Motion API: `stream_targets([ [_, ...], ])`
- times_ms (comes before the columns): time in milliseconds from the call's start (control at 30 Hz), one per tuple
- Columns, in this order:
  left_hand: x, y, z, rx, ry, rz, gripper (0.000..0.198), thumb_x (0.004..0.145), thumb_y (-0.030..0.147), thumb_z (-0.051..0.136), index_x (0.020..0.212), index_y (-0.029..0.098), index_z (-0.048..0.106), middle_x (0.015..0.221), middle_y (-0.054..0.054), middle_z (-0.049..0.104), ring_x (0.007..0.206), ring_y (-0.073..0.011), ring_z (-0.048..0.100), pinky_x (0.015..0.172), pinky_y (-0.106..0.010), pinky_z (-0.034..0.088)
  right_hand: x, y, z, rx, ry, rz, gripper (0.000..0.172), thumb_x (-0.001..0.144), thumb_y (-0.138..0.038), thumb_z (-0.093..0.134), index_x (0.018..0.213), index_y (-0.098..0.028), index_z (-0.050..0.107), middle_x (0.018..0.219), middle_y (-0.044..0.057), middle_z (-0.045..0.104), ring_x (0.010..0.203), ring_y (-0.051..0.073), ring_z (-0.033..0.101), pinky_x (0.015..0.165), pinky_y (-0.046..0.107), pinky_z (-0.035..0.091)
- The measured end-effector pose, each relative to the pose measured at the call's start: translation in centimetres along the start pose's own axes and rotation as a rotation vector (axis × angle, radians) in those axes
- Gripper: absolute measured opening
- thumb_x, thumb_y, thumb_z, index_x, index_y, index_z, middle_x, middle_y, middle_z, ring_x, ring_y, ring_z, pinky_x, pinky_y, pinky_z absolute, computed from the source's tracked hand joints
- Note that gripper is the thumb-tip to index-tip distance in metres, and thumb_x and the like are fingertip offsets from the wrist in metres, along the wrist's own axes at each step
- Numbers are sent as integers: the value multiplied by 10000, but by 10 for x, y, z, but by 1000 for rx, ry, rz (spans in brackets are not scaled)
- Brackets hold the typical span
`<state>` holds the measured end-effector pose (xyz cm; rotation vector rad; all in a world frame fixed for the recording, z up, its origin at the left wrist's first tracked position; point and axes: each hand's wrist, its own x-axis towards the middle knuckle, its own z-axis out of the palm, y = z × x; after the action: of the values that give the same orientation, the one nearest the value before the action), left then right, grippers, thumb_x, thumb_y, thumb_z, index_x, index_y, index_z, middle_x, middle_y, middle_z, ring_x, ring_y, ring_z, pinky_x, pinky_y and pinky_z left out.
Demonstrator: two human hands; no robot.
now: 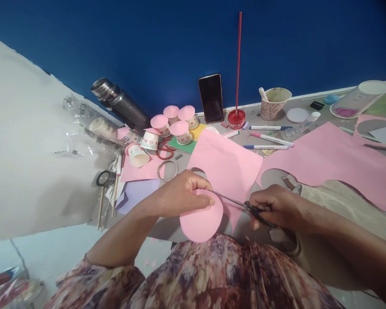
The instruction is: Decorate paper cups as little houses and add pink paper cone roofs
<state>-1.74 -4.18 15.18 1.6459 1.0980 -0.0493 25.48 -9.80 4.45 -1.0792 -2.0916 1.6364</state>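
Note:
My left hand (pixel 183 193) is closed on a pink paper piece with a rounded edge (pixel 202 219), pinching it near its top. My right hand (pixel 275 206) grips a pair of scissors (pixel 244 206) by the handles. The thin blades reach left to the pink piece, right by my left fingertips. Behind the hands a larger pink sheet (pixel 227 165) lies on the grey table, with a curved cut-out at its near edge.
Several paper cups with pink tops (pixel 176 122) stand at the back beside a steel flask (pixel 120 103). A phone (pixel 211 98) leans on the blue wall. Red scissors (pixel 164 151), a tape ring (pixel 167 170), markers (pixel 270 137), a red stick in a pot (pixel 237 116) and more pink paper (pixel 334 161) lie around.

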Motion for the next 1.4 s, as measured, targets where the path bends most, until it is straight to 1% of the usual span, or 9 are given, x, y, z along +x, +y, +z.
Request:
stream_targets([
  [200, 2, -2, 1, -134, 32, -26, 148, 767, 289, 688, 719, 150, 676, 673, 11, 582, 617, -116, 516, 534, -204, 374, 2, -2, -1, 349, 35, 191, 250, 788, -406, 733, 696, -183, 669, 554, -21, 602, 509, 113, 482, 485, 234, 312],
  [300, 6, -9, 10, -349, 112, -2, 208, 764, 337, 729, 840, 147, 695, 746, -5, 639, 626, -119, 555, 549, -205, 400, 5, -2, -3, 515, 134, 179, 419, 718, -559, 819, 740, -183, 636, 589, -8, 620, 541, 124, 508, 506, 237, 362],
  [367, 12, -15, 20, -461, 167, 16, 249, 763, 370, 750, 849, 151, 671, 680, 15, 609, 558, -96, 509, 509, -193, 358, 7, -3, -5, 544, 200, 127, 500, 669, -608, 864, 806, -171, 663, 671, 12, 655, 613, 139, 548, 553, 241, 411],
  [500, 25, -20, 43, -494, 278, 32, 278, 799, 411, 744, 836, 161, 628, 533, 68, 497, 442, -70, 388, 444, -193, 293, 11, -9, -4, 616, 280, 61, 543, 610, -570, 923, 870, -164, 675, 753, -3, 642, 676, 131, 541, 602, 236, 435],
  [733, 40, -25, 67, -666, 366, 52, 356, 815, 454, 776, 718, 180, 570, 582, 67, 470, 478, -75, 450, 454, -202, 377, 13, -6, 0, 765, 500, 167, 503, 575, -458, 951, 814, -190, 599, 581, -89, 495, 508, 69, 386, 482, 217, 278],
  [900, 47, -34, 75, -807, 331, 101, 422, 925, 564, 664, 759, 184, 591, 579, 16, 602, 487, -114, 562, 466, -223, 394, 16, -7, -3, 778, 657, 165, 478, 540, -428, 966, 755, -183, 616, 599, -78, 528, 531, 71, 404, 501, 229, 268],
  [1033, 52, -32, 78, -779, 325, 44, 345, 823, 471, 770, 834, 136, 686, 532, -31, 667, 446, -127, 578, 457, -220, 372, 18, -5, -2, 819, 639, 149, 467, 540, -417, 980, 753, -176, 640, 589, -73, 541, 519, 71, 411, 498, 232, 261],
  [1233, 55, -33, 82, -808, 408, 92, 301, 814, 419, 739, 742, 132, 683, 447, -32, 633, 400, -109, 531, 436, -204, 341, 23, 9, -4, 860, 616, 42, 481, 706, -556, 903, 683, -163, 627, 593, -32, 553, 495, 66, 395, 485, 250, 233],
  [1400, 60, -35, 87, -811, 424, 115, 283, 816, 400, 754, 747, 138, 673, 451, -24, 636, 395, -115, 555, 430, -199, 349, 25, 14, -1, 921, 575, 47, 505, 632, -557, 948, 755, -170, 647, 556, -60, 514, 475, 66, 387, 472, 241, 219],
])
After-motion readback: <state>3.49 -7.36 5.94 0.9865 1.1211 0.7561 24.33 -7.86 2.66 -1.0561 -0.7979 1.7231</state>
